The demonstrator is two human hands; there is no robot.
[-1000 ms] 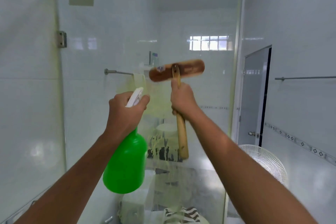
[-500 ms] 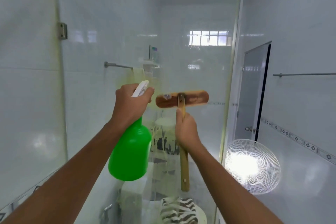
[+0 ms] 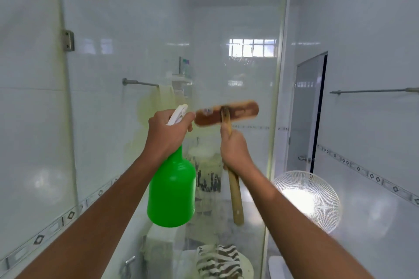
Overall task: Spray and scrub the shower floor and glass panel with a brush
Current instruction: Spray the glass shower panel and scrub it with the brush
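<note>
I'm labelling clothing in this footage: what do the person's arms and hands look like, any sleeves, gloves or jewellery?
Both forearms are bare as far as the frame shows, with no sleeve edge in view. The left hand and right hand wear no gloves. No watch, bracelet or ring shows on either wrist or on the visible fingers. No markings can be made out.

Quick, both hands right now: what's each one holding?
Left hand: fingers gripping the green spray bottle at its white trigger head.
Right hand: fingers wrapped round the brush handle.
</note>
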